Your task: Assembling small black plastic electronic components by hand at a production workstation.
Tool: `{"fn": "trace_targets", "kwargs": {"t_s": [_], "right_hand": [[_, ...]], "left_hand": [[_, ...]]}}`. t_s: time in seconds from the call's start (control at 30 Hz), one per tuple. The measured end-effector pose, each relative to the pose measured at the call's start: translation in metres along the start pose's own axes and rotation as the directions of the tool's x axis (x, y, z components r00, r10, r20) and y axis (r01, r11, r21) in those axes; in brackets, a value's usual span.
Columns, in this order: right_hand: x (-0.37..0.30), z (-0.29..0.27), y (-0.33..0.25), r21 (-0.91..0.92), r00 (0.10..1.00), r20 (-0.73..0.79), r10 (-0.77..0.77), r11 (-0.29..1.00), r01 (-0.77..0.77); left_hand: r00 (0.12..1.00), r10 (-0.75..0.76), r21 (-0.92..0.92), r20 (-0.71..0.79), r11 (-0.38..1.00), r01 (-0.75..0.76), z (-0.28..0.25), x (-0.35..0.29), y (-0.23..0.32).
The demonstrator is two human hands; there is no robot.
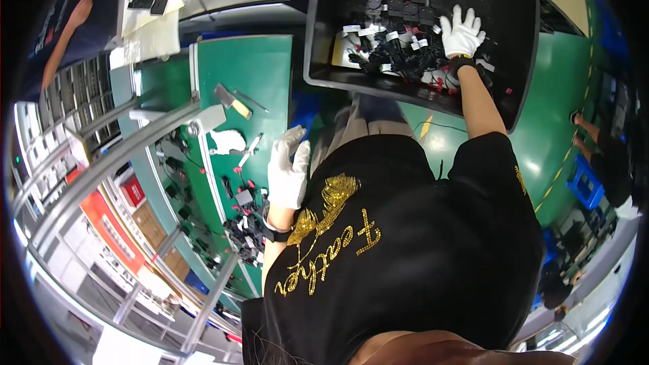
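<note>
a person in a black shirt (pixel 439 257) works with two white-gloved hands between a green bench (pixel 267 61) and a deep black bin (pixel 517 40). the right hand (pixel 462 35) is over the bin, fingers spread wide, with nothing visible in its grip; whether its palm touches anything beneath cannot be told. the left hand (pixel 289 170) hangs beside the bench edge, fingers loosely bent, thumb apart, also with nothing visible in it.

the black adapters (pixel 409 10) and their tangled cables (pixel 385 57) lie in the bin, left of the right hand. the adapters sit in a rough cluster; the cables are heaped nearer the person. as a judgement, the work looks partway along: a good number are in the bin, while a loose pile of cables and small parts (pixel 247 226) remains on the bench, below the left hand in view.

for writing: gold sequined lettering (pixel 368 233) runs across the shirt. white tags (pixel 351 28) stick out among the binned cables; any print on them is probably too small to read at this distance.
</note>
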State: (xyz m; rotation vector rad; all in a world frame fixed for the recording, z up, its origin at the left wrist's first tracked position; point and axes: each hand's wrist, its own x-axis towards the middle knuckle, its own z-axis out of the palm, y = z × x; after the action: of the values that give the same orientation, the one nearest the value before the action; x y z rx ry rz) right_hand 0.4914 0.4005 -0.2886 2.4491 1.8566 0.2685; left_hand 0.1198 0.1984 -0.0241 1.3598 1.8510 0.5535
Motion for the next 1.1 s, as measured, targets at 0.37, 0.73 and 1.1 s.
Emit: {"fn": "trace_targets", "kwargs": {"t_s": [0.37, 0.73, 1.1], "right_hand": [[-0.031, -0.028, -0.027, -0.019, 0.981, 0.084, -0.174, 0.984, 0.176], [0.054, -0.055, -0.042, 0.398, 0.980, -0.093, -0.176, 0.896, 0.198], [-0.251, -0.308, -0.348, 0.956, 0.350, -0.055, -0.935, 0.051, 0.288]], "left_hand": [[0.973, -0.132, -0.041, -0.187, 0.991, 0.127, -0.014, -0.032, -0.020], [0.758, -0.235, 0.088, -0.609, 0.929, 0.359, -0.126, -0.085, -0.183], [0.398, -0.482, 0.010, -0.781, 0.628, 0.778, -0.323, -0.011, -0.413]]}}
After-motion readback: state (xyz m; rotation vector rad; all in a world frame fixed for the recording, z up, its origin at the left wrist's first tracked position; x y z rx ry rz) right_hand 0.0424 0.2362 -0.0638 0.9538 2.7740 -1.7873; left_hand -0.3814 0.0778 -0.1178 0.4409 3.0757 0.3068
